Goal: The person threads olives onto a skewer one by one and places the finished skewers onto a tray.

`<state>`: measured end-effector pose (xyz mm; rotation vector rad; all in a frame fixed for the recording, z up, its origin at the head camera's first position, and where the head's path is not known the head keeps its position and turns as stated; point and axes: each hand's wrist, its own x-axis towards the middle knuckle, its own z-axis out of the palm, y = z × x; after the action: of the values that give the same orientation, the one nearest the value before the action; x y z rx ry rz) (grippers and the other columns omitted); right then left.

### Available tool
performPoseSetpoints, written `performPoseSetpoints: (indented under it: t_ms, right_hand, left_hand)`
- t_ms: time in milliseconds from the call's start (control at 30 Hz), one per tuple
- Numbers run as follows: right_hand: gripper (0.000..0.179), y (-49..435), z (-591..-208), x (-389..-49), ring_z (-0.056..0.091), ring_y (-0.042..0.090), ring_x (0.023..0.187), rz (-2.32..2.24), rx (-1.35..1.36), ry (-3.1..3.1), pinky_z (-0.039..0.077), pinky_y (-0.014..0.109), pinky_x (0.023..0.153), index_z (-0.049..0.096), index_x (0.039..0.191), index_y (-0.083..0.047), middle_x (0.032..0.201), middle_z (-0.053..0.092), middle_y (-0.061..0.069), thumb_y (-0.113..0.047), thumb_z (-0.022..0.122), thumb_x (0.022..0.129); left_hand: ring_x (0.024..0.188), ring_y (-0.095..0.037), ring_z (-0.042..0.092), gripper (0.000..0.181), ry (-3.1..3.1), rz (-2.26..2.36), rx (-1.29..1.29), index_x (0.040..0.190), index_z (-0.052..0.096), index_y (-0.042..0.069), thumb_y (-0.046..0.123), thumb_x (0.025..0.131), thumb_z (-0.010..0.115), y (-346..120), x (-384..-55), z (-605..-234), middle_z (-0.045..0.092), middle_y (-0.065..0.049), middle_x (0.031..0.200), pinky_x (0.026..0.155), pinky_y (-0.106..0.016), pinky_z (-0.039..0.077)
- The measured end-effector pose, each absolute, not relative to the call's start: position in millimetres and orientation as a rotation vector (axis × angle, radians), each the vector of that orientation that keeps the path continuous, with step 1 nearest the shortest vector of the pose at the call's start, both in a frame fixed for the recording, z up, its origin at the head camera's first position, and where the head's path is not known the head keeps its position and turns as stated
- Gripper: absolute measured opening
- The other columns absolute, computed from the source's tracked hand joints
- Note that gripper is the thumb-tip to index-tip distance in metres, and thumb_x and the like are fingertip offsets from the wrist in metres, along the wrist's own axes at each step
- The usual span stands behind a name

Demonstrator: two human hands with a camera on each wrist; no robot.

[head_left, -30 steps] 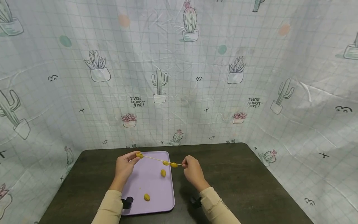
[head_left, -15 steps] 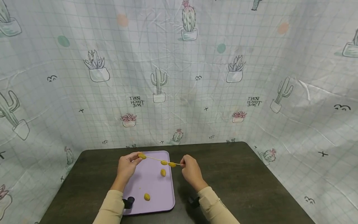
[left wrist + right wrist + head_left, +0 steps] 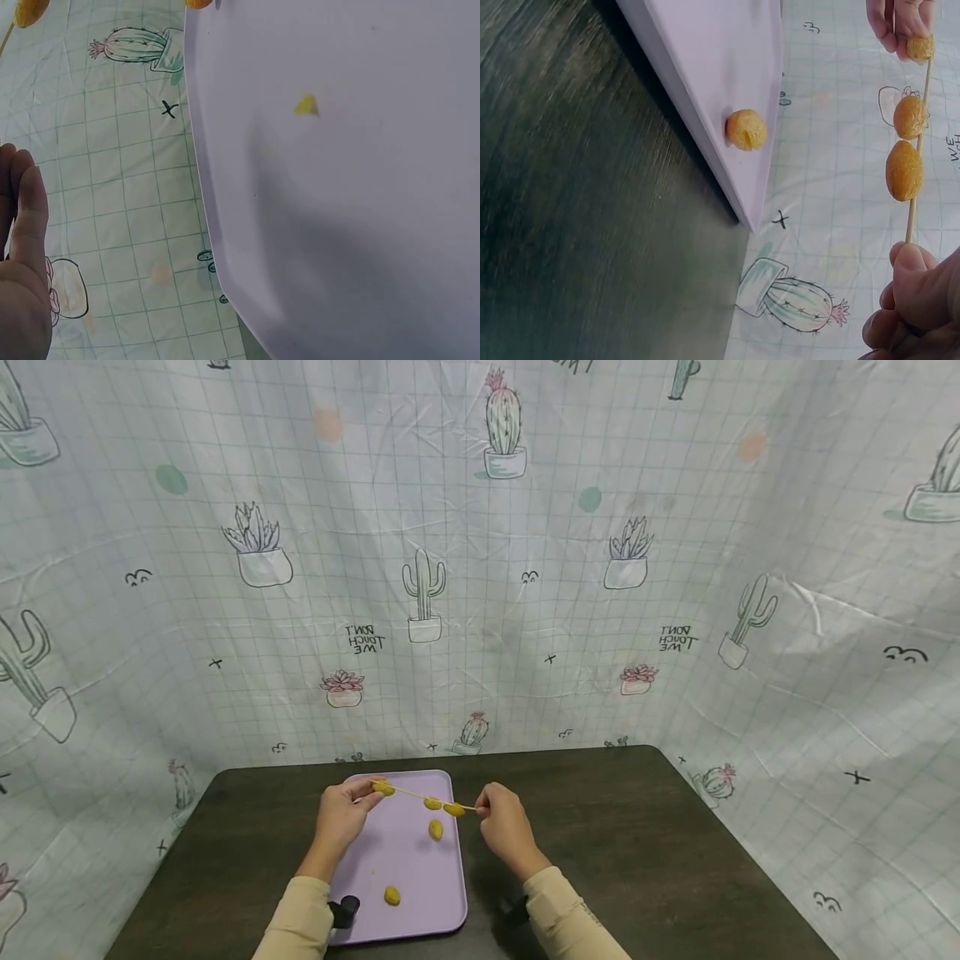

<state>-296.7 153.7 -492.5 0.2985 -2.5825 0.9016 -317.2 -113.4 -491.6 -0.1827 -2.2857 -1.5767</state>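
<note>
A thin wooden skewer [image 3: 910, 223] spans the space between my two hands above the tray. My right hand [image 3: 507, 829] pinches its right end between thumb and fingers. At the other end, my left hand [image 3: 342, 818] pinches a small, wrinkled yellow fruit-like piece [image 3: 920, 49] on the skewer. Nearer the right hand, two more yellow oval pieces [image 3: 910, 117] [image 3: 904, 171] are threaded close together. The exact kind of these pieces is unclear. In the left wrist view only part of the left hand [image 3: 24, 247] shows.
A lilac tray [image 3: 420, 918] lies on a dark wooden table [image 3: 615, 843]. Two loose yellow pieces [image 3: 436, 830] [image 3: 392, 895] rest on it, along with a tiny yellow scrap [image 3: 307, 105]. A cactus-print curtain [image 3: 510, 677] hangs behind the table.
Both hands and the skewer have shifted slightly; the right hand has come a little to the left, and the gap between the hands is smaller. The loose pieces stay on the tray.
</note>
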Motion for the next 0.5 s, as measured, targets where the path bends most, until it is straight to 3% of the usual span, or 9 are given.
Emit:
performPoseSetpoints:
  t_ms: [500]
  right_hand:
    - [0.028,146.4,-491.0,-300.2,0.051,0.014,0.068,0.919,0.293,-2.581,0.046,0.029,0.061,0.059,0.078,-0.011,0.077,0.055,-0.001,0.016,0.068,0.080]
  left_hand:
    - [0.101,-0.028,0.071,0.017,-2.313,-1.634,-0.158,0.105,0.079,0.000,0.002,0.088,0.077,-109.4,-317.3,-491.5,0.077,-0.012,0.101,0.082,-0.036,0.058]
